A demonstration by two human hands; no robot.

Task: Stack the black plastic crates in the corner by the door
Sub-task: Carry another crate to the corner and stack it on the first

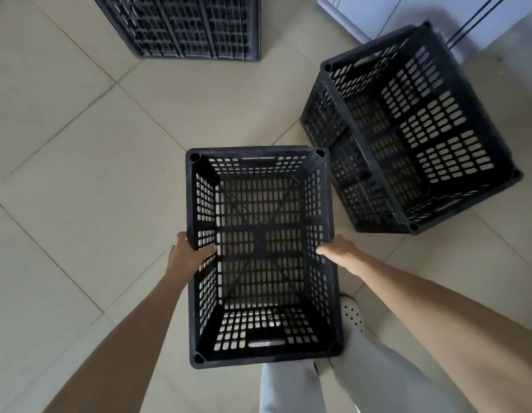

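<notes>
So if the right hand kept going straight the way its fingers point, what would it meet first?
The right hand points inward over the held crate, so probably that crate's opposite long wall, where the left hand grips; depth is uncertain.

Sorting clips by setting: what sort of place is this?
Probably an indoor storeroom or utility area: pale tiled floor, black slotted crates standing on it, and a white cabinet or door at the top edge.

far crate (181, 25): top cut off by the frame edge
left hand (187, 257): fingers hidden under the held crate (261, 254) rim
shoe (352, 312): partly hidden beside the right hand (339, 251)
</notes>
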